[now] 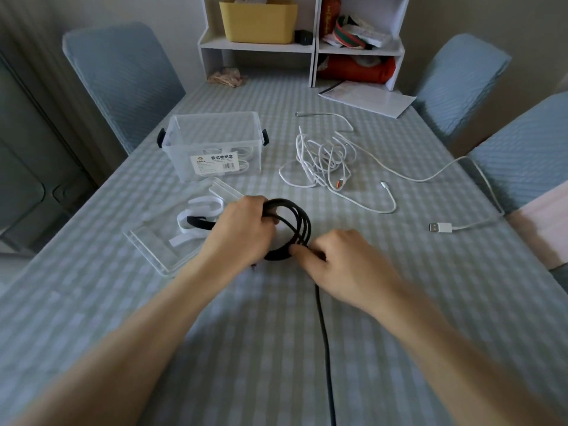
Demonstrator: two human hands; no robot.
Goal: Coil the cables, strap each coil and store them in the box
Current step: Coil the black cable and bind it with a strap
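A black cable (299,224) is wound into a coil of several loops at the table's middle. My left hand (242,232) grips the coil's left side. My right hand (341,262) pinches the cable at the coil's lower right, and the loose tail (322,327) runs from under it toward the near table edge. A clear plastic box (215,146) with black latches stands behind, white coils inside. Its clear lid (156,244) lies to the left, holding white straps (203,210) and one black strap (198,221). Tangled white cables (325,161) lie to the right.
A white USB plug (440,227) lies at the right with its cord trailing over the table edge. A sheet of paper (368,98) and a white shelf unit (302,46) sit at the back. Blue-covered chairs (123,78) surround the checked table.
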